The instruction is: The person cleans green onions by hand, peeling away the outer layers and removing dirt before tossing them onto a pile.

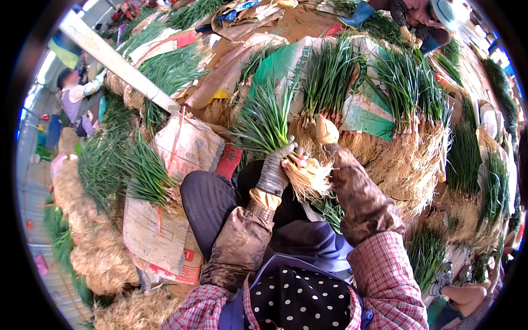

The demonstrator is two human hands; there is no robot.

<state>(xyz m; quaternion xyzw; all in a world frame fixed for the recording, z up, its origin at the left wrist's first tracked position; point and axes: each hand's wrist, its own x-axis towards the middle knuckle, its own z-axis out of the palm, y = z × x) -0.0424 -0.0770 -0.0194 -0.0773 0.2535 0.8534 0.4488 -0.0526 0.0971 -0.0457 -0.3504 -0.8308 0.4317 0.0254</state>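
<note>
My left hand (279,159), in a grey glove, is closed round a bunch of scallions (265,118). Their green leaves point away from me, and the pale roots (309,177) hang toward my lap. My right hand (324,131), in a pale yellow glove, is just right of that bunch, at the base of more scallions (331,77) laid out in front of me. Its fingers look drawn together; whatever is between them is hidden. Further right lies another row of scallions (410,88) with a thick mat of roots (393,162).
Flattened printed sacks (187,146) lie left of my knee, with a scallion bunch (146,170) on them. A white post (118,60) slants across the left. One person (77,93) sits at far left, another (423,22) bends at far right. A bare leg (467,300) shows lower right.
</note>
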